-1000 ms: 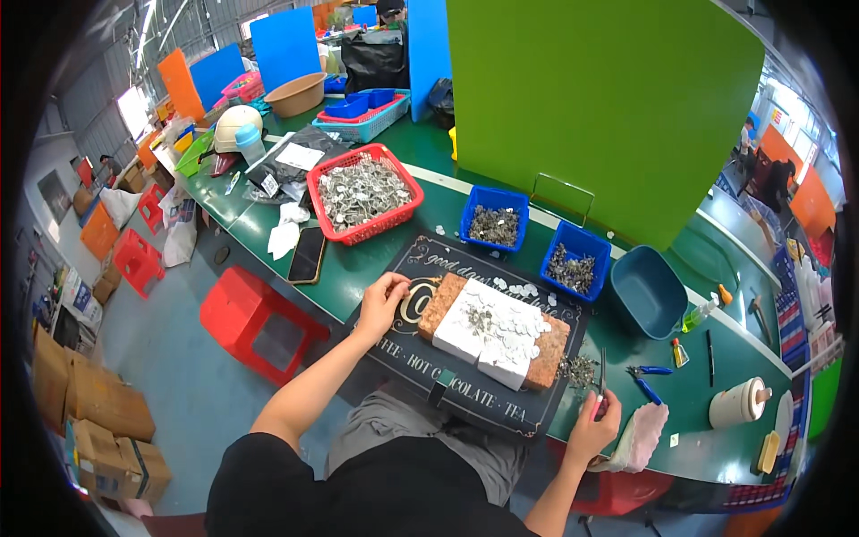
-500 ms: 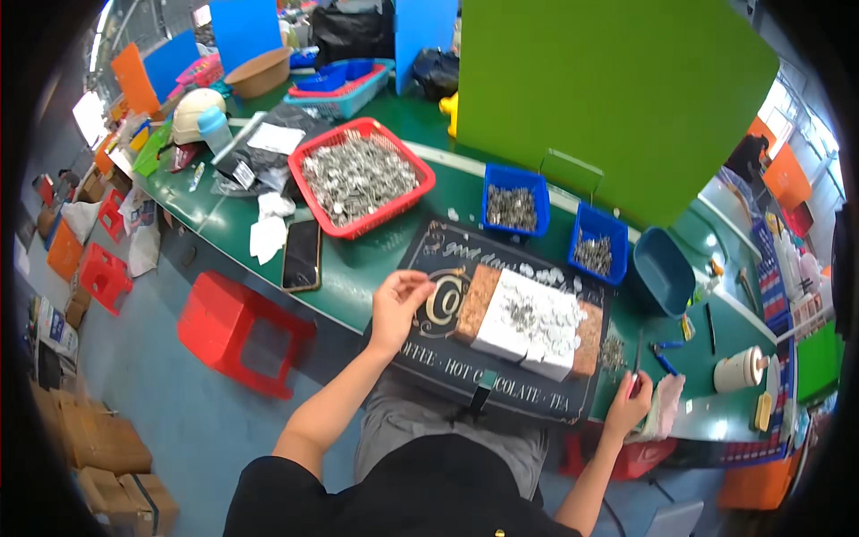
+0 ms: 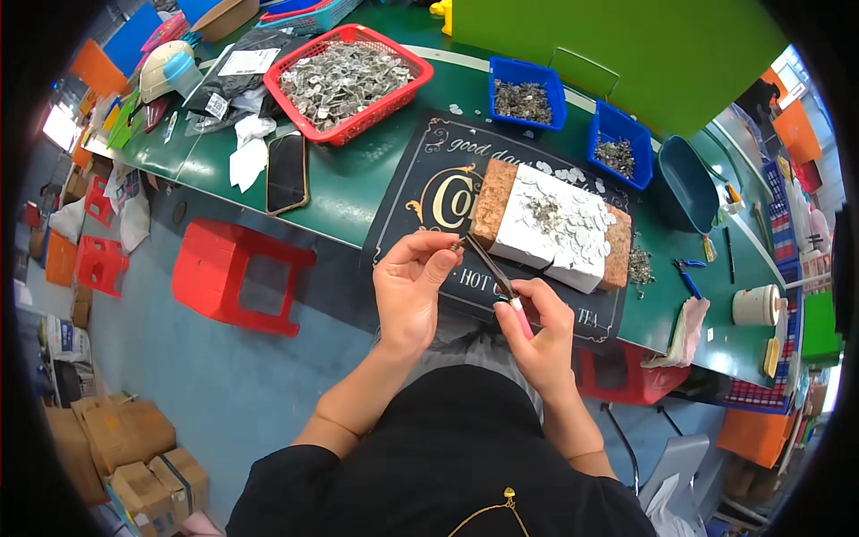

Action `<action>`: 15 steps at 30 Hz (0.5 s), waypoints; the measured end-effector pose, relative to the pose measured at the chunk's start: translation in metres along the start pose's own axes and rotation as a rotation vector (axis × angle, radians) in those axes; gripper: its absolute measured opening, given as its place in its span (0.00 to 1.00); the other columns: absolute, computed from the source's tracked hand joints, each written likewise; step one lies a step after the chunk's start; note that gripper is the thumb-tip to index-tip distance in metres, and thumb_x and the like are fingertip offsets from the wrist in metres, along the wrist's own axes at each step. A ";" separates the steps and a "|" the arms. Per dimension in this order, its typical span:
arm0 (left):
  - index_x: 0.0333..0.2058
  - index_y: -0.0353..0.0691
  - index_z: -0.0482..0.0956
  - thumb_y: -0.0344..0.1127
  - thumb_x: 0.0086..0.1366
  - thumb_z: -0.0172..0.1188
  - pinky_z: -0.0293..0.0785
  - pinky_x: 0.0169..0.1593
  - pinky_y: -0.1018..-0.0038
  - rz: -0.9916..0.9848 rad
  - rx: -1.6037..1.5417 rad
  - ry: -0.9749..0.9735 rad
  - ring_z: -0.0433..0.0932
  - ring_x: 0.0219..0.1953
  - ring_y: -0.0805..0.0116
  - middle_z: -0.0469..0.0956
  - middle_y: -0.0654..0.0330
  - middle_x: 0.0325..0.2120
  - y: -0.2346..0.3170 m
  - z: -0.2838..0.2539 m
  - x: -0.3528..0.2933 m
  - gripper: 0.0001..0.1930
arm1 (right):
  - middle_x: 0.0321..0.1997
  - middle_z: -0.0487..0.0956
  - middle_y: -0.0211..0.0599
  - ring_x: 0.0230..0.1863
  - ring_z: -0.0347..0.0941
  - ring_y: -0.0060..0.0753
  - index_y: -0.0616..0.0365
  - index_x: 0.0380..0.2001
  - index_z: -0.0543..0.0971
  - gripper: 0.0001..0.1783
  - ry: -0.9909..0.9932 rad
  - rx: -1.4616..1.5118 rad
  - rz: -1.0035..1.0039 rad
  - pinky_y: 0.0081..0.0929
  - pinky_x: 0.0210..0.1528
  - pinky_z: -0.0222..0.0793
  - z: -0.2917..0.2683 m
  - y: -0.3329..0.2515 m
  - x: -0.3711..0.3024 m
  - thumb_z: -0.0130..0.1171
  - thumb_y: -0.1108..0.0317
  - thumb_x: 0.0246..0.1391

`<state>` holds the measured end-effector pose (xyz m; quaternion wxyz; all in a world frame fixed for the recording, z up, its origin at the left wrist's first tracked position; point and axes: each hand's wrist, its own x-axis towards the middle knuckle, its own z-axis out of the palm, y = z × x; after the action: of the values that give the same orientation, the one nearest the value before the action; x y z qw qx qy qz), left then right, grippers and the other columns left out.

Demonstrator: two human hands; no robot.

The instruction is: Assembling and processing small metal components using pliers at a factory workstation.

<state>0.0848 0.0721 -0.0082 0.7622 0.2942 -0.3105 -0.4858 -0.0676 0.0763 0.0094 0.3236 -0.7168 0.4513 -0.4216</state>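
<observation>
My left hand (image 3: 407, 291) is raised over the near edge of the dark mat (image 3: 403, 215), with thumb and fingertips pinched on a small metal piece (image 3: 457, 244), too tiny to make out fully. Dark tweezers (image 3: 490, 268) with a pink and white grip are in my right hand (image 3: 540, 336); their tip meets the metal piece at my left fingertips. Just beyond my hands, a cork block (image 3: 494, 204) lies on the mat, its middle wrapped in white. White round discs (image 3: 582, 224) and a small heap of metal bits (image 3: 543, 215) cover the wrapped top.
A red basket (image 3: 335, 132) of metal parts stands far left near a phone (image 3: 287, 174). Two blue trays (image 3: 528, 64) with metal pieces and a teal bin (image 3: 684, 183) are beyond the block. Blue-handled pliers (image 3: 689, 279) and a white jar (image 3: 756, 306) lie right.
My right hand has come from the table's right side to the middle, bringing the tweezers to my left hand. My left hand has closed into a pinch. The view has tilted down.
</observation>
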 end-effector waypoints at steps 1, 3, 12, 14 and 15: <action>0.37 0.32 0.74 0.30 0.56 0.60 0.69 0.42 0.77 0.002 0.007 0.005 0.74 0.34 0.72 0.76 0.59 0.32 0.001 0.000 -0.001 0.11 | 0.21 0.69 0.39 0.20 0.67 0.32 0.65 0.31 0.73 0.11 -0.006 -0.001 0.004 0.22 0.23 0.62 0.000 -0.001 0.000 0.60 0.73 0.43; 0.37 0.31 0.74 0.29 0.56 0.60 0.70 0.41 0.77 0.009 0.012 0.005 0.74 0.34 0.71 0.76 0.59 0.32 0.001 0.000 -0.003 0.11 | 0.21 0.69 0.39 0.19 0.66 0.31 0.66 0.30 0.73 0.10 -0.015 0.013 -0.005 0.22 0.23 0.62 0.001 0.000 -0.003 0.60 0.73 0.43; 0.36 0.30 0.75 0.22 0.54 0.60 0.70 0.41 0.83 -0.030 0.032 0.026 0.74 0.34 0.77 0.77 0.58 0.32 -0.007 -0.001 -0.003 0.10 | 0.19 0.71 0.35 0.20 0.65 0.23 0.67 0.28 0.75 0.07 -0.061 0.070 0.063 0.18 0.23 0.58 -0.002 0.010 -0.005 0.57 0.74 0.45; 0.36 0.30 0.75 0.22 0.54 0.60 0.70 0.42 0.82 -0.036 0.044 0.024 0.74 0.34 0.77 0.77 0.58 0.32 -0.009 -0.002 -0.003 0.10 | 0.19 0.71 0.36 0.19 0.65 0.23 0.67 0.28 0.75 0.07 -0.070 0.085 0.066 0.18 0.23 0.57 -0.002 0.012 -0.004 0.57 0.73 0.46; 0.36 0.30 0.75 0.22 0.54 0.60 0.70 0.42 0.82 -0.039 0.052 0.021 0.74 0.34 0.76 0.77 0.58 0.31 -0.009 -0.002 -0.002 0.10 | 0.19 0.70 0.36 0.18 0.65 0.25 0.66 0.28 0.74 0.07 -0.063 0.087 0.049 0.19 0.21 0.58 -0.001 0.014 -0.004 0.59 0.73 0.45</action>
<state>0.0806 0.0713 -0.0171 0.7480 0.3251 -0.3090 -0.4893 -0.0749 0.0749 -0.0031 0.3787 -0.7037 0.4396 -0.4101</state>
